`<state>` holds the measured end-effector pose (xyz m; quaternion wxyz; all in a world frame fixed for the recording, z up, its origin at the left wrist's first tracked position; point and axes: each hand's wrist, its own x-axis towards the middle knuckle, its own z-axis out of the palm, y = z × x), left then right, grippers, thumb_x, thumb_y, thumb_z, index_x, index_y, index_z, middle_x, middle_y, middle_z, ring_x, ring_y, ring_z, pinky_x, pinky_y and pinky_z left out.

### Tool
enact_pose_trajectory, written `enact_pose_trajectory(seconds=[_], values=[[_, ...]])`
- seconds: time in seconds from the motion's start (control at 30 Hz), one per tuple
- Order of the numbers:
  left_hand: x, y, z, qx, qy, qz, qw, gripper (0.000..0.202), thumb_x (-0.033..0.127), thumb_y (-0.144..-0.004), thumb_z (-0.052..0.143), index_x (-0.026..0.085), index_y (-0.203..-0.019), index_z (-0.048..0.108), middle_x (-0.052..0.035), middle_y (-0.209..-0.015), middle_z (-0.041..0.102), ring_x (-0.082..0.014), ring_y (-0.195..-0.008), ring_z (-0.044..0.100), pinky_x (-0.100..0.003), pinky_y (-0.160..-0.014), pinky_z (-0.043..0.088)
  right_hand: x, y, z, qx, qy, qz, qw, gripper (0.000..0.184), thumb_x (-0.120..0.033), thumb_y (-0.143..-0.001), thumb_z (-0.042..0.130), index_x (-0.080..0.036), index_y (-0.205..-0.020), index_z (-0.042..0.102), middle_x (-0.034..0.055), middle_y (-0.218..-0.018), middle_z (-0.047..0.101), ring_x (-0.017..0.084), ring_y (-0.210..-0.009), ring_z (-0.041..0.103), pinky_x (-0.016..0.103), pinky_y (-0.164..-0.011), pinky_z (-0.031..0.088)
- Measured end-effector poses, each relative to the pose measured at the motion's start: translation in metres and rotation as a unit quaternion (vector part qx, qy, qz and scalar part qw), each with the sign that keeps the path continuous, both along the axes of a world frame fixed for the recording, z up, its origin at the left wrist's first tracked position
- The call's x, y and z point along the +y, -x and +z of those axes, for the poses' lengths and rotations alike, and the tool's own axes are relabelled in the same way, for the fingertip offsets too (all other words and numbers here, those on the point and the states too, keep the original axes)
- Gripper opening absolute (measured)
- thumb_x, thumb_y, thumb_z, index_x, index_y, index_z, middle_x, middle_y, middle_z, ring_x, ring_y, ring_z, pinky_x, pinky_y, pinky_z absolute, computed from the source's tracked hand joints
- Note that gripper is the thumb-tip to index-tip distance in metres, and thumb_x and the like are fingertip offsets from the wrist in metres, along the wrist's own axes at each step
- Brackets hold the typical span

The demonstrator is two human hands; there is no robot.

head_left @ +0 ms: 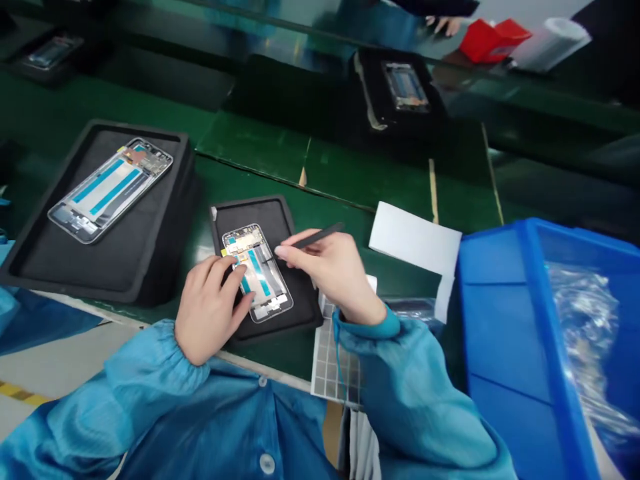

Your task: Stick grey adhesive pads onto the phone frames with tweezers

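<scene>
An opened phone frame with blue adhesive strips and exposed inner parts lies on a black foam tray in front of me. My left hand rests on its left side, fingers spread, fingertips touching the frame. In a pinch, my right hand holds a slim black pen-like tool; whether it is tweezers or a pry stick, I cannot tell. The tool's lower end is at the phone's right edge, partly hidden by the fingers.
To the left, a stack of black foam trays carries another opened phone. A further phone sits on trays at the back. White paper, a sheet of grey squares and a blue bin holding clear plastic are at right.
</scene>
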<state>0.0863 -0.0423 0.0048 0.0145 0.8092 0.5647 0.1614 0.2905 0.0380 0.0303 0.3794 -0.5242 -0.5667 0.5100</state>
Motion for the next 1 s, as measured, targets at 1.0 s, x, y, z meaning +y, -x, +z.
enact_pose_trajectory(seconds=[1.0], values=[[0.013, 0.01, -0.014, -0.095, 0.023, 0.028, 0.995, 0.04, 0.02, -0.09, 0.06, 0.01, -0.128, 0.058, -0.0164, -0.127, 0.06, -0.0322, -0.118, 0.053, -0.047, -0.103, 0.047, 0.029, 0.034, -0.028, -0.036, 0.018, 0.044, 0.998, 0.025, -0.041, -0.074, 0.085, -0.017, -0.077, 0.076, 0.003, -0.068, 0.076, 0.017, -0.06, 0.07, 0.025, -0.052, 0.053]])
